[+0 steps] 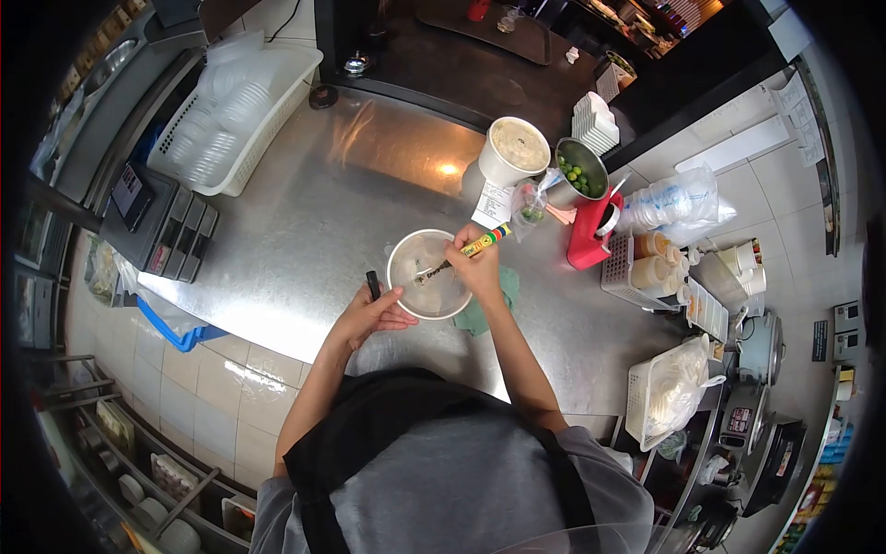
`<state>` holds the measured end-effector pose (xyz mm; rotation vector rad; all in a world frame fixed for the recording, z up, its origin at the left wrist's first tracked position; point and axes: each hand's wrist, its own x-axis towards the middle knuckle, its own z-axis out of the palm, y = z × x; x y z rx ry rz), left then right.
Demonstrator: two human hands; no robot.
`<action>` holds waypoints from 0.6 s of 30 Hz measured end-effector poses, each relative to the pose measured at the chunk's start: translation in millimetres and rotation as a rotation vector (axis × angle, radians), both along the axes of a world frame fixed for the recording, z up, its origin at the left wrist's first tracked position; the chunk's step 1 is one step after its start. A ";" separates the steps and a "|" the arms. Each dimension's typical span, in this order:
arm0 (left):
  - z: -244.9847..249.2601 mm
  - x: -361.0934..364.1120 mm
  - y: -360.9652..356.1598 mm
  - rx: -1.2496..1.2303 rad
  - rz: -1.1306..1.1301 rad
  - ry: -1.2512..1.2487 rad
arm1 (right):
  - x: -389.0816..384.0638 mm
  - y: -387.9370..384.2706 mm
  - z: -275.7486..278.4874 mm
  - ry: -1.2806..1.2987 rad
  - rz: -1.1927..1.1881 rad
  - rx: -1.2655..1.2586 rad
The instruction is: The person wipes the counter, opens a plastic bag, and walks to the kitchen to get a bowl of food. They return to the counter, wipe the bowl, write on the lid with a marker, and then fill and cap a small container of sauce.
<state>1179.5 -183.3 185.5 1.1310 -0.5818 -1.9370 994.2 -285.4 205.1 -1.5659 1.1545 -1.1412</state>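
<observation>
A round white-rimmed container with a clear lid (427, 300) rests on the steel counter, with dark handwriting on the lid. My right hand (474, 264) grips a yellow marker (487, 240) with coloured bands, its tip low over the lid. At the container's lower left, my left hand (367, 316) steadies the rim, and a black cap (373, 284) sticks up between its fingers. Behind stands a second lidded tub (517, 148), with a printed receipt (492, 205) beside it. Partly under my right forearm lies a green cloth (507, 285).
A white basket of clear lids (300, 81) stands at the back left. Right of the tub are a metal bowl of green limes (579, 170), a red holder (585, 236) and a crate of sauce containers (620, 267). A grey drawer unit (155, 222) sits left.
</observation>
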 end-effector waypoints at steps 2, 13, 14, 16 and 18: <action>-3.1 -0.2 -0.2 0.007 0.002 0.002 | 0.6 0.0 -3.2 0.022 0.005 0.006; 13.9 -3.7 7.1 -0.274 -0.013 -0.709 | -1.0 0.1 2.5 -0.097 -0.026 0.038; 23.1 -5.7 10.5 -0.390 -0.039 -0.991 | -0.8 -0.3 3.7 -0.195 -0.031 0.075; 38.6 -8.1 12.8 -0.581 -0.054 -1.297 | 6.0 6.6 29.5 -0.335 0.036 0.112; 49.7 -11.6 12.2 -0.746 -0.048 -1.332 | 11.4 18.8 52.8 -0.379 0.101 0.107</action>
